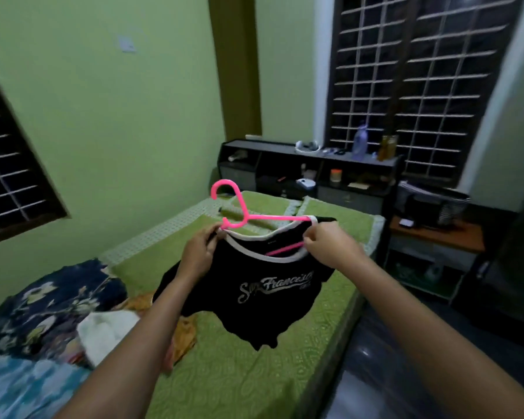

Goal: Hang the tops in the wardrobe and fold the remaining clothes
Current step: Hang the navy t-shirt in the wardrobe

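Left hand and right hand each pinch the black top's collar on a pink hanger above the bed.

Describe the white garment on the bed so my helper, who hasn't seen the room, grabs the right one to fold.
Start at the green bed and go to the clothes heaped on its left side. The white garment lies crumpled beside an orange cloth, next to the dark floral blanket. It is the only plain white piece there.

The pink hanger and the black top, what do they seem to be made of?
Pink hanger: probably plastic, from its smooth, even bright colour and moulded hook. Black top: soft knit fabric, likely cotton jersey; it drapes limply, with white neck trim and a printed script.
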`<state>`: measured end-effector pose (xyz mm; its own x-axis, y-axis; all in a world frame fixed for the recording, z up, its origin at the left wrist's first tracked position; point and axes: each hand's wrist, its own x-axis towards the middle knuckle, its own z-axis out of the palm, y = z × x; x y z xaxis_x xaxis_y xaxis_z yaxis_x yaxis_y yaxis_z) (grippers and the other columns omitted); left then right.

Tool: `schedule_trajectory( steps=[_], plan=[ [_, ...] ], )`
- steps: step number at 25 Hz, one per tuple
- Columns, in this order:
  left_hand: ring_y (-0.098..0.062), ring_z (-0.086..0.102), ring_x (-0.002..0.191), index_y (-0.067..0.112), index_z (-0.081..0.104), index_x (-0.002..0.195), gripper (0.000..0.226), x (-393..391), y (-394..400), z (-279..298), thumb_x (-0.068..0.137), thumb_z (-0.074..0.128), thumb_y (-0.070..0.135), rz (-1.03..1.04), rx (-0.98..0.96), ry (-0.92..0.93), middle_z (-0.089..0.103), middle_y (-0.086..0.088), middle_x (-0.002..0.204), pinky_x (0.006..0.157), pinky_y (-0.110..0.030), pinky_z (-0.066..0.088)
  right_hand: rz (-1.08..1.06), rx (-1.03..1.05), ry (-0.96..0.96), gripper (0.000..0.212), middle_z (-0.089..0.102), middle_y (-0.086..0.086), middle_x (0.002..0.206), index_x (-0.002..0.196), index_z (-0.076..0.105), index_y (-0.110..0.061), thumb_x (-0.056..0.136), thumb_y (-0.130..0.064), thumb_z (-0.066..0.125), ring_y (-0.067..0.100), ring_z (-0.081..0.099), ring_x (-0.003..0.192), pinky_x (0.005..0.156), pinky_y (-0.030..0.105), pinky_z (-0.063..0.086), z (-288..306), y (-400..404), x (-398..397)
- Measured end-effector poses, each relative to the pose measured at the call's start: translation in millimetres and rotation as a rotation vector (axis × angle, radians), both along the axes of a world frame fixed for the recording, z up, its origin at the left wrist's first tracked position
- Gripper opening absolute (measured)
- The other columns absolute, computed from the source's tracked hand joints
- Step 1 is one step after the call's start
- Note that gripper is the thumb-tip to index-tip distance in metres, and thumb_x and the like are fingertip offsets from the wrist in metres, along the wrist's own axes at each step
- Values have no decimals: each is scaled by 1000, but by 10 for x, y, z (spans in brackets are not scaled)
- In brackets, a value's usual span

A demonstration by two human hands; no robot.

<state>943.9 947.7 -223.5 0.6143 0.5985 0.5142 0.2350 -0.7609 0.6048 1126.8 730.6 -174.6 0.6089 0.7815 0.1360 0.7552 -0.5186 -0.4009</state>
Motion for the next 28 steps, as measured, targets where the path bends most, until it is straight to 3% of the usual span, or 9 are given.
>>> schedule_trajectory(
  steps=[2, 4, 7, 11, 16, 19, 22, 25, 28],
  plan=[
    [-11, 58, 97, 1, 66, 111, 21, 586, -56, 212, 93, 57, 6, -82, 44, -97, 68, -11, 109, 79, -9, 39, -85, 244, -108, 25, 66, 9, 80, 83, 65, -11, 95, -27, 49, 26, 63, 76, 60, 36, 46, 214, -349, 583],
    [-2, 56, 96, 1, 66, 110, 20, 1103, -120, 406, 92, 58, 6, -161, 37, -138, 67, -7, 108, 81, -4, 37, -80, 256, -180, 17, 65, 1, 110, 108, 62, -21, 96, -28, 52, 21, 59, 103, 84, 40, 49, 398, -643, 1226],
    [16, 55, 88, 2, 66, 110, 20, 1838, -213, 597, 92, 60, 7, -249, -19, -164, 65, 1, 103, 81, -1, 37, -56, -21, -203, 38, 48, -11, 137, 134, 45, -32, 97, -38, 48, 13, 36, 132, 106, 40, 20, 498, -881, 1982],
    [27, 51, 89, 4, 67, 112, 23, 2723, -344, 694, 91, 61, 7, -348, -28, -166, 64, 3, 105, 82, 1, 35, -98, 99, -421, 16, 58, -9, 97, 101, 53, -30, 102, -32, 37, 14, 53, 104, 87, 33, 21, 403, -933, 2555],
    [10, 54, 96, 4, 67, 113, 23, 3838, -304, 632, 92, 60, 8, -521, 33, -108, 65, 0, 108, 85, 0, 35, -174, 149, -273, 32, 47, -7, 68, 72, 33, -29, 103, -38, 33, 21, 47, 74, 71, 34, 30, 320, -895, 3257],
    [12, 57, 89, 11, 67, 106, 19, 4482, -76, 665, 97, 52, 19, -624, 64, -2, 66, 3, 99, 86, -13, 41, -243, 204, -202, 28, 55, -6, 74, 82, 48, -20, 101, -37, 38, 18, 54, 74, 68, 38, 44, 340, -946, 3756],
    [-17, 63, 93, 24, 61, 92, 20, 5097, 216, 692, 101, 44, 29, -594, 76, 90, 66, 1, 89, 83, -33, 44, -358, 289, -102, 26, 61, -10, 78, 85, 61, -32, 101, -36, 41, 9, 56, 75, 71, 32, 46, 344, -1098, 4215],
    [-15, 62, 97, 24, 61, 101, 30, 5722, 83, 730, 101, 35, 40, -585, 235, 138, 67, 5, 99, 82, -36, 44, -494, 359, -50, 28, 53, -15, 66, 74, 55, -41, 100, -37, 44, 7, 51, 70, 66, 29, 39, 261, -1198, 4542],
    [-23, 59, 87, 24, 48, 87, 27, 6318, -400, 675, 99, 33, 43, -680, 332, 129, 61, 3, 86, 73, -41, 45, -593, 389, -18, 24, 66, -10, 81, 84, 64, -36, 98, -39, 45, 14, 59, 84, 79, 36, 44, 205, -1299, 4880]
  ],
)
